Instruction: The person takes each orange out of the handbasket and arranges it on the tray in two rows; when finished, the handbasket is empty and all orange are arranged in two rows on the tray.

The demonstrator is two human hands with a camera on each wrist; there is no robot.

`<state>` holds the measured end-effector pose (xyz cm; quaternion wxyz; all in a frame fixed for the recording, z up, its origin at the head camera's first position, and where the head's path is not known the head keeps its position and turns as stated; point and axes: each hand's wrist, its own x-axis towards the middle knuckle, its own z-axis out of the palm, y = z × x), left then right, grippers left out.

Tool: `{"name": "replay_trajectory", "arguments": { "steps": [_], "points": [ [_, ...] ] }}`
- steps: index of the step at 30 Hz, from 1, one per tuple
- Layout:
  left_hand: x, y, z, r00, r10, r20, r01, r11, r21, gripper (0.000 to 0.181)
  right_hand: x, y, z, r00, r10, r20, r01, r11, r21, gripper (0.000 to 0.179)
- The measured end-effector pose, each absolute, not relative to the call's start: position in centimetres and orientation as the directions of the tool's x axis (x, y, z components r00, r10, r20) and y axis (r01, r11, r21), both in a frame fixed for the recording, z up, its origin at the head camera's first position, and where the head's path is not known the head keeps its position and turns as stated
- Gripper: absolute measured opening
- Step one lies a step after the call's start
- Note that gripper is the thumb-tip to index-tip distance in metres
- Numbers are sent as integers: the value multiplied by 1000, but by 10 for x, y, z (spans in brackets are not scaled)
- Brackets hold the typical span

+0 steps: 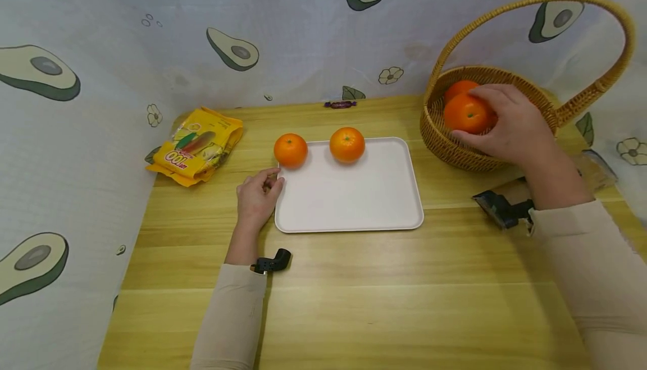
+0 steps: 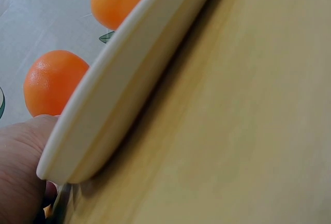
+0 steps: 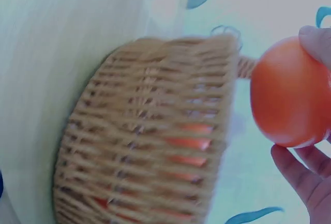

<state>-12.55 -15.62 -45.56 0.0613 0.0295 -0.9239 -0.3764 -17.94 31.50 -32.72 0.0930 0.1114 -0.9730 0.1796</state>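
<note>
My right hand holds an orange between thumb and fingers, over the wicker basket. In the right wrist view the held orange stands above the basket's rim. Another orange sits inside the basket, partly hidden behind the held one. At the left edge of a white tray, my left hand grips the rim with thumb and fingers. One orange rests at the tray's back left corner, close to the fingertips. A second orange lies at the back rim's middle.
A yellow snack bag lies at the back left. A small purple-wrapped candy is at the table's back edge. The basket's tall handle arches above the right hand. Beside the right wrist lies a brown packet.
</note>
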Motion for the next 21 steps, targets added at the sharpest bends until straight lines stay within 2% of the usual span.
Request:
{"name": "replay_trajectory", "arguments": {
  "steps": [8, 13, 21],
  "points": [
    [-126, -156, -456, -991, -103, 88, -13, 716, 698, 31, -161, 288, -322, -914, -296, 279, -375, 877, -300, 79],
    [-126, -156, -455, -991, -106, 87, -16, 720, 694, 31, -152, 269, -329, -909, -329, 255, -398, 867, -301, 78],
    [-125, -155, -455, -990, -108, 88, -16, 718, 696, 30, -142, 239, -350, -914, -326, 242, -401, 824, -401, 72]
  ]
}}
